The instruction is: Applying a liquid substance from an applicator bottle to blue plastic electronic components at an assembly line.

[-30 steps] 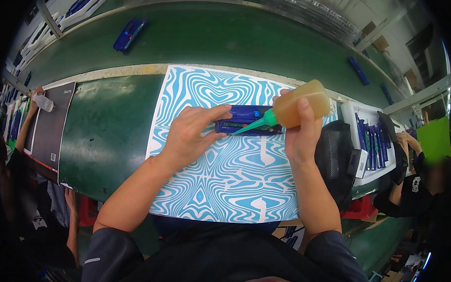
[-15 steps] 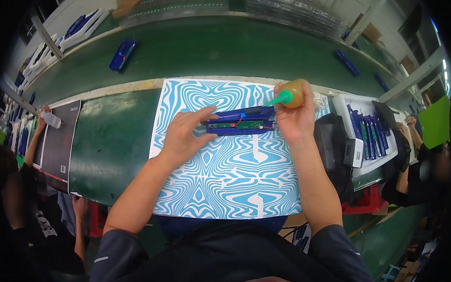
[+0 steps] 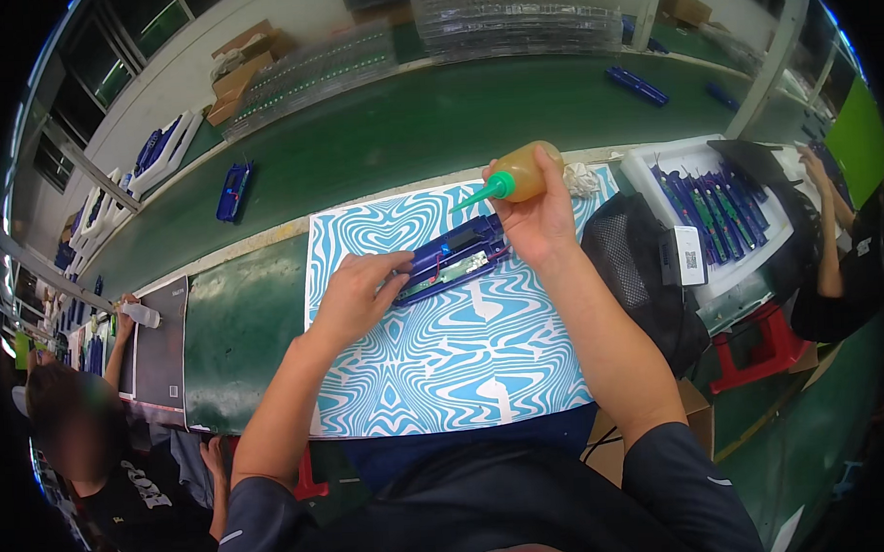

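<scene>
On the blue-and-white patterned mat [image 3: 397, 375] lies an open blue plastic housing [image 3: 431, 290], slightly slanted, with a long green circuit board [image 3: 461, 268] and thin wires inside. My left hand [image 3: 357, 291] grips its left end between thumb and fingers. Above its right end my right hand [image 3: 537, 217] is closed round a squeeze bottle [image 3: 528, 173] of amber liquid, tilted so the green nozzle points down and left. The nozzle tip is apart from the housing, over the mat. Some of my right fingers are hidden behind the bottle.
At right stand a white foam tray [image 3: 643, 172] of blue housings, a black mesh bag [image 3: 622, 260] and a small white box [image 3: 688, 256]. Single blue housings [image 3: 235, 192] lie on the green conveyor belt [image 3: 359, 133]. People work at both sides; one at left holds a whitish bottle [image 3: 141, 314].
The housing has turned, its right end now higher than its left. The bottle has shifted left with my right hand, its nozzle pointing more downward. The whole view has also shifted.
</scene>
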`<action>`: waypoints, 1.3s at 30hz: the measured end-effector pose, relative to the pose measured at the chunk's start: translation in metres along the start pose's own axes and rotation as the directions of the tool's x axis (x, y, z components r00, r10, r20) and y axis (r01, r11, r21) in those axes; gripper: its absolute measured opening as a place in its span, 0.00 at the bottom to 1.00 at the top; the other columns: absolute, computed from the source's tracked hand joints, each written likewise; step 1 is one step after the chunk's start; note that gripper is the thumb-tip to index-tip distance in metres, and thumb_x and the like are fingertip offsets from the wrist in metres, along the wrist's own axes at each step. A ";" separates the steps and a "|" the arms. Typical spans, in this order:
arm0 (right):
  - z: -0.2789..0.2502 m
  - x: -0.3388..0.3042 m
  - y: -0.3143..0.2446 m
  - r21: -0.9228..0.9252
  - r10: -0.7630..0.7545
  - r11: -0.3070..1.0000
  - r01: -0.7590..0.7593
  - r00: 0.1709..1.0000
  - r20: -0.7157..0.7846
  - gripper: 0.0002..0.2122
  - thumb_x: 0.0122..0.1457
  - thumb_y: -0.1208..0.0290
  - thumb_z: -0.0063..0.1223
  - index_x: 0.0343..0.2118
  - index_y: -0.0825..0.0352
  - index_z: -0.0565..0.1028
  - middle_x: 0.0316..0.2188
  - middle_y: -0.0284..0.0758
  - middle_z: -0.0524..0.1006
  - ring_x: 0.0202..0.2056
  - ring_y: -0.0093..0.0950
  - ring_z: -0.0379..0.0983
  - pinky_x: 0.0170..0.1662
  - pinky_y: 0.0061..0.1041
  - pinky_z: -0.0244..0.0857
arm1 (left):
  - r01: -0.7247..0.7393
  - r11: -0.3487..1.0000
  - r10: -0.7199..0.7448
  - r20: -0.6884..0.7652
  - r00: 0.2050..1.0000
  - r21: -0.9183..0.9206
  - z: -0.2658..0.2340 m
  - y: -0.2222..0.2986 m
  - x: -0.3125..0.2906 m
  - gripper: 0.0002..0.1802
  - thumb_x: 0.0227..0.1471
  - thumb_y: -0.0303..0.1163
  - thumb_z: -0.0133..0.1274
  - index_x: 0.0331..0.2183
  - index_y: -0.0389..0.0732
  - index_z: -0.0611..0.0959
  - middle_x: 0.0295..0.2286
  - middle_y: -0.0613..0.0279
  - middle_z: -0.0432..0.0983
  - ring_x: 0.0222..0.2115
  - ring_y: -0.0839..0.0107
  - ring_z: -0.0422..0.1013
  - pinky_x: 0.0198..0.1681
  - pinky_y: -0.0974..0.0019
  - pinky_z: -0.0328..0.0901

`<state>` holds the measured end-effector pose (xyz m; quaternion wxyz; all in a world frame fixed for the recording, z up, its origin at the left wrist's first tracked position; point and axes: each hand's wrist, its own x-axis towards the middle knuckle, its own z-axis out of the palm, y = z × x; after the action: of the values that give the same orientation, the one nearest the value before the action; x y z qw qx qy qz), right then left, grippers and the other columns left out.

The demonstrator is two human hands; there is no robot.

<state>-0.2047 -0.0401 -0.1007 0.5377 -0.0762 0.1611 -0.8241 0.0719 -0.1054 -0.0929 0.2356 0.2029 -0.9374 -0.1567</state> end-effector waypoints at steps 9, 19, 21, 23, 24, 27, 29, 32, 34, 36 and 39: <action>-0.003 0.004 0.002 0.059 0.004 0.998 -0.007 0.999 0.043 0.27 0.60 0.58 0.62 0.56 0.64 0.62 0.46 0.44 0.71 0.46 0.40 0.76 0.45 0.30 0.80 | -0.188 0.933 -0.022 0.566 0.824 0.308 -0.012 0.006 0.073 0.10 0.49 0.33 0.59 0.35 0.43 0.86 0.31 0.61 0.82 0.33 0.59 0.77 0.44 0.55 0.63; -0.001 0.005 -0.015 0.170 -0.057 0.984 0.049 0.998 0.039 0.26 0.59 0.58 0.63 0.54 0.63 0.63 0.45 0.44 0.72 0.46 0.41 0.77 0.45 0.30 0.80 | -0.183 0.966 0.039 0.593 0.804 0.184 -0.012 -0.018 0.114 0.10 0.46 0.38 0.60 0.29 0.43 0.89 0.25 0.57 0.82 0.27 0.56 0.77 0.33 0.56 0.70; 0.000 0.006 -0.016 0.189 -0.064 0.980 0.059 0.998 0.021 0.26 0.59 0.58 0.63 0.54 0.64 0.63 0.45 0.44 0.72 0.46 0.41 0.77 0.44 0.30 0.80 | -0.146 0.963 -0.007 0.564 0.826 0.226 -0.015 -0.039 0.128 0.11 0.45 0.38 0.61 0.29 0.43 0.89 0.25 0.56 0.82 0.27 0.56 0.78 0.33 0.56 0.71; -0.002 0.011 -0.014 0.196 -0.067 0.978 0.065 0.998 0.007 0.27 0.59 0.58 0.63 0.54 0.64 0.63 0.45 0.44 0.72 0.45 0.41 0.77 0.44 0.31 0.80 | -0.045 0.960 -0.099 0.486 0.868 0.276 -0.018 -0.064 0.146 0.12 0.44 0.39 0.61 0.30 0.44 0.89 0.26 0.54 0.82 0.28 0.56 0.78 0.34 0.56 0.71; -0.008 0.015 -0.012 0.197 -0.080 0.977 0.079 0.997 -0.001 0.27 0.59 0.58 0.63 0.54 0.64 0.63 0.45 0.44 0.72 0.45 0.41 0.77 0.44 0.31 0.80 | 0.008 0.961 -0.137 0.449 0.883 0.277 -0.018 -0.071 0.159 0.12 0.44 0.40 0.61 0.31 0.44 0.89 0.26 0.54 0.82 0.29 0.55 0.78 0.34 0.57 0.72; -0.023 0.023 -0.001 0.134 -0.026 0.991 0.026 1.000 0.000 0.28 0.59 0.58 0.63 0.56 0.64 0.63 0.47 0.43 0.72 0.45 0.39 0.77 0.46 0.33 0.79 | 0.213 0.947 -0.281 0.298 0.912 0.241 -0.010 -0.093 0.198 0.12 0.46 0.39 0.62 0.30 0.41 0.89 0.25 0.56 0.83 0.26 0.63 0.79 0.33 0.61 0.72; -0.027 0.028 0.010 0.098 0.001 0.995 0.000 1.000 -0.016 0.28 0.59 0.57 0.63 0.57 0.64 0.63 0.48 0.42 0.72 0.45 0.38 0.76 0.47 0.33 0.78 | 0.318 0.927 -0.359 0.221 0.907 0.199 0.000 -0.113 0.217 0.12 0.47 0.39 0.63 0.30 0.40 0.89 0.24 0.57 0.83 0.24 0.66 0.79 0.32 0.63 0.71; -0.026 0.030 0.015 -0.034 0.085 0.996 -0.086 0.996 -0.031 0.28 0.59 0.56 0.63 0.56 0.63 0.64 0.48 0.39 0.72 0.45 0.34 0.76 0.47 0.32 0.76 | 0.463 0.884 -0.468 0.126 0.875 0.072 0.017 -0.137 0.244 0.13 0.49 0.39 0.63 0.30 0.39 0.88 0.24 0.60 0.82 0.23 0.71 0.78 0.31 0.66 0.71; -0.027 0.033 0.018 -0.128 0.127 0.983 -0.132 0.991 -0.042 0.27 0.59 0.56 0.63 0.56 0.62 0.65 0.47 0.38 0.73 0.45 0.32 0.76 0.46 0.31 0.76 | 0.506 0.861 -0.509 0.068 0.858 0.047 0.030 -0.147 0.256 0.14 0.50 0.40 0.63 0.30 0.38 0.88 0.23 0.61 0.82 0.23 0.72 0.78 0.31 0.66 0.70; -0.033 0.037 0.020 -0.242 0.206 0.952 -0.187 0.977 0.053 0.27 0.58 0.54 0.62 0.55 0.62 0.66 0.45 0.36 0.74 0.44 0.29 0.77 0.43 0.29 0.76 | 0.498 0.867 -0.498 0.080 0.864 0.022 0.044 -0.151 0.268 0.14 0.50 0.41 0.64 0.29 0.38 0.88 0.23 0.61 0.82 0.22 0.72 0.78 0.30 0.67 0.70; -0.034 0.039 0.023 -0.305 0.239 0.930 -0.206 0.968 0.076 0.28 0.58 0.52 0.63 0.54 0.63 0.67 0.43 0.36 0.75 0.43 0.28 0.77 0.41 0.29 0.76 | 0.517 0.856 -0.502 0.208 0.839 -0.016 0.057 -0.159 0.279 0.18 0.53 0.44 0.62 0.29 0.36 0.87 0.23 0.60 0.82 0.20 0.71 0.78 0.29 0.67 0.70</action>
<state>-0.2108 -0.0777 -0.1428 0.6184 -0.1826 0.2592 -0.7191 -0.1338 -0.3589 -0.0971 0.0988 0.4198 -0.8620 -0.2664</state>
